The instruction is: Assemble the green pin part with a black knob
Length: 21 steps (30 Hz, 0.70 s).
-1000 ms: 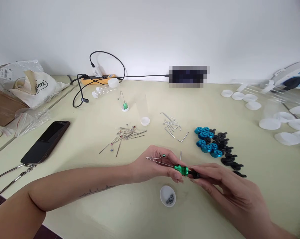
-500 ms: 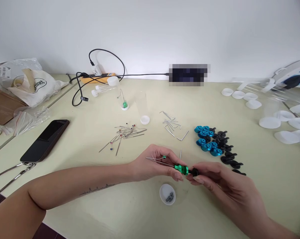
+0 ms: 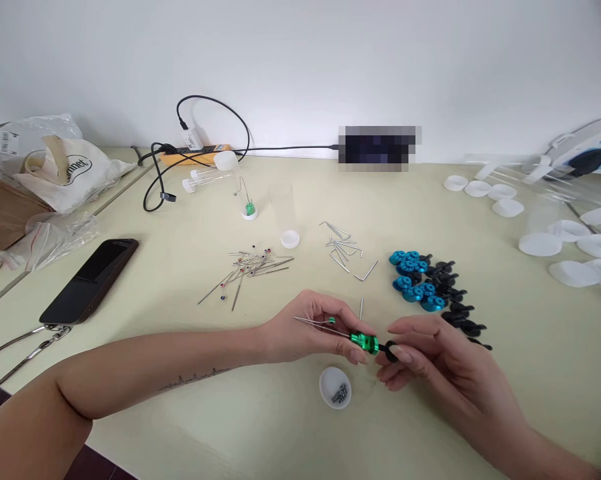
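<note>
My left hand (image 3: 314,327) is closed on a shiny green metal fitting (image 3: 364,342), with thin bent wire (image 3: 311,323) running from it back over the palm. A small green bead (image 3: 332,321) sits on the wire. At the fitting's right end, a black thumb screw (image 3: 391,351) sticks out, its shaft pointing into the green part. My right hand (image 3: 435,363) pinches the screw's head between thumb and fingers. Just below the hands lies a white cap (image 3: 329,393) with several tiny metal screws (image 3: 341,393) in it.
Blue fittings (image 3: 414,291) and black thumb screws (image 3: 463,313) lie right. Hex keys (image 3: 343,243) and wire pins (image 3: 245,267) are scattered mid-table. Clear tubes, one with a green fitting (image 3: 249,209), stand behind. A phone (image 3: 90,280) lies left; white caps (image 3: 508,208) are far right.
My right fingers have shifted on the black screw's head, the lower ones spreading away from it. The screw's head has turned slightly. The left hand keeps its hold on the green fitting.
</note>
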### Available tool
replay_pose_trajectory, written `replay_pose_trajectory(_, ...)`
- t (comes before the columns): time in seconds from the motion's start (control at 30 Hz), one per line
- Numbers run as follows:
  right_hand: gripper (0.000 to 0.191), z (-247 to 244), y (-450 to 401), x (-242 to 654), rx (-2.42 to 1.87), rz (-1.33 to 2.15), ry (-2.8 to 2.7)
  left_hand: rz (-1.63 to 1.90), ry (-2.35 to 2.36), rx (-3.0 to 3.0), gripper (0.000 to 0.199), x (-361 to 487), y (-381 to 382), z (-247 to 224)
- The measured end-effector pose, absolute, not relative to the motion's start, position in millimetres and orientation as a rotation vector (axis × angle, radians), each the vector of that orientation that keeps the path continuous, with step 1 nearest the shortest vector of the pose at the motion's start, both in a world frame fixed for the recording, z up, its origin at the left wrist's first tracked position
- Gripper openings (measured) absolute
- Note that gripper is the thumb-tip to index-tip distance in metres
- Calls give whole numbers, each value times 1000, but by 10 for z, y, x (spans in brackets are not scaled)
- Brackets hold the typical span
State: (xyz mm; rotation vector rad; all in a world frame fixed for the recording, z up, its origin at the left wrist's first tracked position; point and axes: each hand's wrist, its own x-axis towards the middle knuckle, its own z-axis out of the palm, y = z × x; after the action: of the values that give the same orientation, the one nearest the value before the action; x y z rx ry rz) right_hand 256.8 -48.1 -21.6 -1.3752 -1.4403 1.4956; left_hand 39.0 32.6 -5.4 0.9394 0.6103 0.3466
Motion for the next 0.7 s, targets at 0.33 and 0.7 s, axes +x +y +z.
replay_pose_trajectory(0.33,26,-184,-450,2540,-1326,1477,-1454,374,635,922,35,381,325,-44)
replay_pose_trajectory(0.7,33,-282,-490,2574,-1322,1474,-1487,429,611,903,32,395,344,-53)
